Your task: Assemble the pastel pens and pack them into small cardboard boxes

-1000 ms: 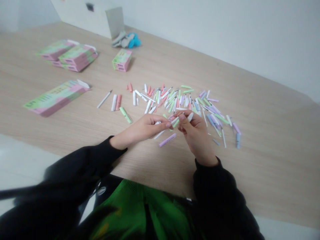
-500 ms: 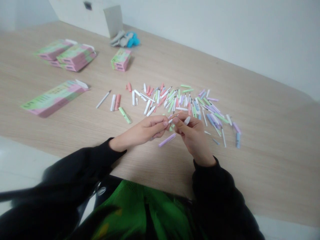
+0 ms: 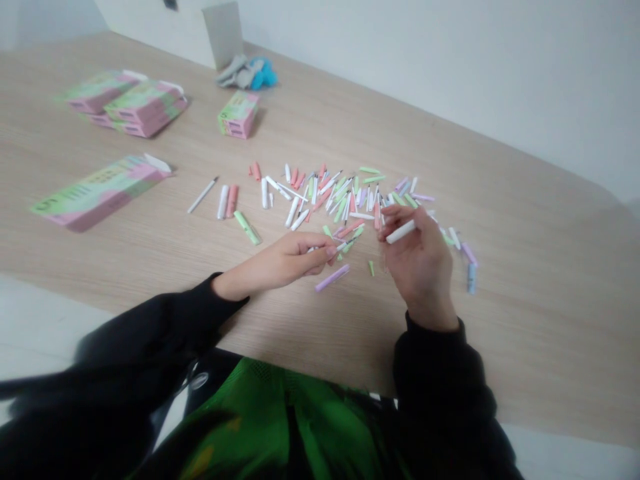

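My left hand (image 3: 304,257) is closed in a pinch on a thin white pen refill (image 3: 341,247), whose dark tip points right. My right hand (image 3: 419,267) is raised to the right, apart from the left one, and holds a white pen barrel (image 3: 401,231) against its curled fingers. Just below the left fingertips lies a purple pen part (image 3: 333,277). A small green piece (image 3: 371,268) rests between the hands. Beyond them spreads a pile of loose pen parts (image 3: 345,200) in white, green, coral, purple and blue, partly hidden by my right hand.
To the left lies a long pink-and-green box (image 3: 103,190) with its flap out. Several similar boxes (image 3: 145,110) are stacked behind it, and a shorter box (image 3: 239,115) stands apart. Grey-and-blue gloves (image 3: 249,72) lie beside a white carton (image 3: 220,37) near the wall.
My hands were together at the refill; the right has moved away to the right with the white barrel. The left hand stays nearly in place, its refill now showing more fully.
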The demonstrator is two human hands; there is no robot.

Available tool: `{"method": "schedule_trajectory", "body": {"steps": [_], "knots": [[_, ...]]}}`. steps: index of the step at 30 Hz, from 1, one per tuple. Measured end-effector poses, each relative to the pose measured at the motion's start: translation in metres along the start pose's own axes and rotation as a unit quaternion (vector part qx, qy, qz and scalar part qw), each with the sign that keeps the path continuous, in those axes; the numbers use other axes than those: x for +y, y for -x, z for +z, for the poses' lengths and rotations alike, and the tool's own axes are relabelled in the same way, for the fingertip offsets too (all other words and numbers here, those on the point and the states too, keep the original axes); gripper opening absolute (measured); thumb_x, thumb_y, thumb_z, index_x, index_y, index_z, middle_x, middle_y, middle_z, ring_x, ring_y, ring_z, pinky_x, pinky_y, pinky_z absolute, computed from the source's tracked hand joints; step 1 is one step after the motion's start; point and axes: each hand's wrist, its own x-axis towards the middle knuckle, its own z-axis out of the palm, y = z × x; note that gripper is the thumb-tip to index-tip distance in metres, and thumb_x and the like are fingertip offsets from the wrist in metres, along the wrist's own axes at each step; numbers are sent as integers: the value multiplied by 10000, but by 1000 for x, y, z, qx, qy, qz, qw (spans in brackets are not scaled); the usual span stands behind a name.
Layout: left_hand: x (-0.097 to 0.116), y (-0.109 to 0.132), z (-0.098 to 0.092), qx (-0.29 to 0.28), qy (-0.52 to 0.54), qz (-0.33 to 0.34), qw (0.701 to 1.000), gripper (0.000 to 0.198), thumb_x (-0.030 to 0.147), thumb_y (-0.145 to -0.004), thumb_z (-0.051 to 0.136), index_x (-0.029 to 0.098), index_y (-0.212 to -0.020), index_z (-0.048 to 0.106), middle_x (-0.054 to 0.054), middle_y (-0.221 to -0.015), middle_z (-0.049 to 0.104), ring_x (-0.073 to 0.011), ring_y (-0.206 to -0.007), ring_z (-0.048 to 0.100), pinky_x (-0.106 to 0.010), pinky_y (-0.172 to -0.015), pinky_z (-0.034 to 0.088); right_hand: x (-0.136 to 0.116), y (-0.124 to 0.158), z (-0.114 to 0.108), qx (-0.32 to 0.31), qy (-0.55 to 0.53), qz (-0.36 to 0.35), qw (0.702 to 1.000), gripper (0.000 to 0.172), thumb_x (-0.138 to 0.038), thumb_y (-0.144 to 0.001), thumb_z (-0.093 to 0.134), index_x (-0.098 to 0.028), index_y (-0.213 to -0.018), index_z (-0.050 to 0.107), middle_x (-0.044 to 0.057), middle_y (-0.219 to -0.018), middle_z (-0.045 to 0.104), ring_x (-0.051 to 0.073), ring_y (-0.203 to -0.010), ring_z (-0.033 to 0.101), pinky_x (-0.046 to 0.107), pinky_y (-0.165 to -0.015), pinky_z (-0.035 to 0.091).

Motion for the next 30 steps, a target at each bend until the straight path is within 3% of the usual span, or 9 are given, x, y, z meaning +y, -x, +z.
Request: {"method": "schedule_trajectory", "body": {"steps": [5,13,21,27,30], "knots": [[-3,0,2,-10,1,6,1000,328,385,-1018,532,160,-785,582,65,-605,431,-77,-539,351,-221,-514,273,4,3,4,-9,26,31,999,394,-587,-885,698,-218,-747,685,-42,-636,489,81,-524,371,234,-484,351],[-4,-2,1,-15,-14,5,1000,351,426,-1019,526,160,-800,592,67,-592,422,-74,-525,349,-210,-489,268,7,9,10,-26,57,20,998,390,-578,-864,726,-224,-714,663,-37,-658,525,88,-576,431,238,-524,362],[-1,-1,0,13,-40,-7,999,313,404,-1002,552,157,-823,618,66,-579,444,-66,-511,363,-198,-485,272,15,17,13,-112,109,59,986,379,-566,-905,683,-214,-765,703,-51,-616,524,83,-583,474,230,-562,393],[-2,-1,-1,76,-2,-68,995,313,437,-904,678,171,-769,581,60,-520,492,-67,-444,380,-197,-431,255,19,20,17,-212,31,161,963,359,-516,-938,649,-183,-827,727,-29,-602,637,70,-499,543,200,-475,396],[-2,-1,1,113,-3,-66,991,314,414,-841,747,176,-751,563,66,-500,497,-65,-431,385,-188,-422,262,22,18,17,-231,-29,220,947,351,-491,-909,677,-166,-782,708,-9,-614,680,79,-489,589,194,-471,453]]}}
